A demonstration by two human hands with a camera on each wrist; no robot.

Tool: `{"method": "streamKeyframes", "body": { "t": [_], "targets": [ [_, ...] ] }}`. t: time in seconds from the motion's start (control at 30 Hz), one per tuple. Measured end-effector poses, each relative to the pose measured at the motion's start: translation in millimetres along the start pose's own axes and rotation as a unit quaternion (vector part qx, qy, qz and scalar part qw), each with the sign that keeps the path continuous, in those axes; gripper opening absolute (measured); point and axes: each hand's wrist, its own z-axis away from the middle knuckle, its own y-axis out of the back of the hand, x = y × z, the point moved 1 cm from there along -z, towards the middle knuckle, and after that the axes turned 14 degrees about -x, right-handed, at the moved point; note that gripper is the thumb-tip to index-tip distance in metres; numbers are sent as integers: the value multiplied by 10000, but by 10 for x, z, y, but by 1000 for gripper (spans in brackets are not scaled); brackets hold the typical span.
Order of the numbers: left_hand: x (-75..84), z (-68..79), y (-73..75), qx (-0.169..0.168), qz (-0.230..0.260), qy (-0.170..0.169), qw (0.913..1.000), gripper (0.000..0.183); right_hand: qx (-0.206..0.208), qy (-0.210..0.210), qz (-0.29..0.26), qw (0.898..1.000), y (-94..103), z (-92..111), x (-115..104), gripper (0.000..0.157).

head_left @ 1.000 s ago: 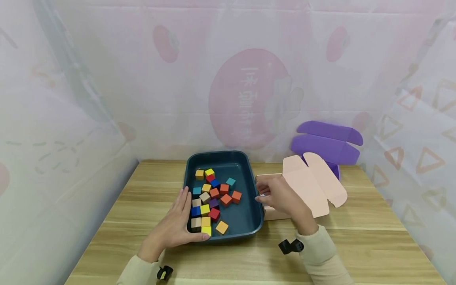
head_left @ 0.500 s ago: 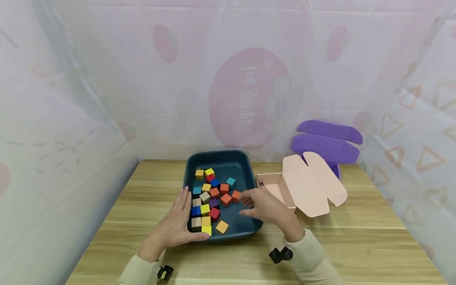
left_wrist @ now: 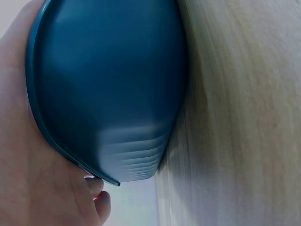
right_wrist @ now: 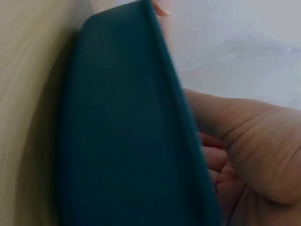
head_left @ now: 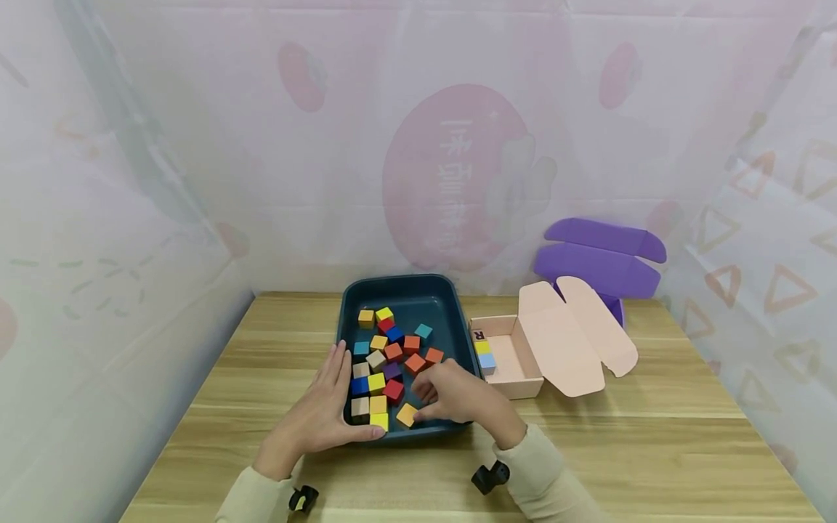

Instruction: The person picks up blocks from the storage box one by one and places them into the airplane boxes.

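Observation:
A dark teal tray (head_left: 439, 309) holds several coloured wooden cubes. My left hand (head_left: 315, 407) rests along its left rim with straight fingers, thumb on the front edge. My right hand (head_left: 451, 394) is inside the tray at the front right, its thumb tip at an orange-yellow cube (head_left: 406, 415) and its fingers bent loosely above. No grip on that cube shows. In the right wrist view, the tray wall (right_wrist: 122, 117) hides the fingertips. Right of the tray stands an open peach box (head_left: 506, 391). A yellow cube (head_left: 482, 348) and a light blue cube (head_left: 487, 364) lie along its left side.
A dark letter R (head_left: 479, 335) shows in the box's back left corner. The box's lid (head_left: 565, 341) lies folded out to the right. Behind it stands an open purple box (head_left: 598, 269). A wooden table (head_left: 660, 436) bears everything, with a printed cloth (head_left: 340, 181) behind.
My right hand has moved from inside the peach box leftward into the tray, down to the orange-yellow cube. The box's yellow and light blue cubes are now in sight. The left hand stays put.

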Motion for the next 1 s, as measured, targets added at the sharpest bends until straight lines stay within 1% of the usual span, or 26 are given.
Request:
{"method": "streamKeyframes", "body": {
  "t": [0.17, 0.37, 0.7, 0.9, 1.0],
  "targets": [
    [-2, -16, -13, 9, -80, 10, 10000, 145, -222, -209, 34, 9995, -82, -112, 8, 30],
    [2, -14, -28, -27, -10, 8, 10000, 144, -345, -355, 93, 9987, -151, -170, 28, 28],
    [2, -2, 1, -8, -68, 34, 10000, 144, -319, -278, 37, 9991, -144, -201, 51, 28],
    [5, 3, 6, -60, -21, 59, 10000, 143, -219, -297, 28, 9993, -113, -163, 54, 28],
    [-2, 3, 6, -55, -31, 49, 10000, 144, -113, -234, -37, 9997, -70, -119, 52, 27]
  ]
}}
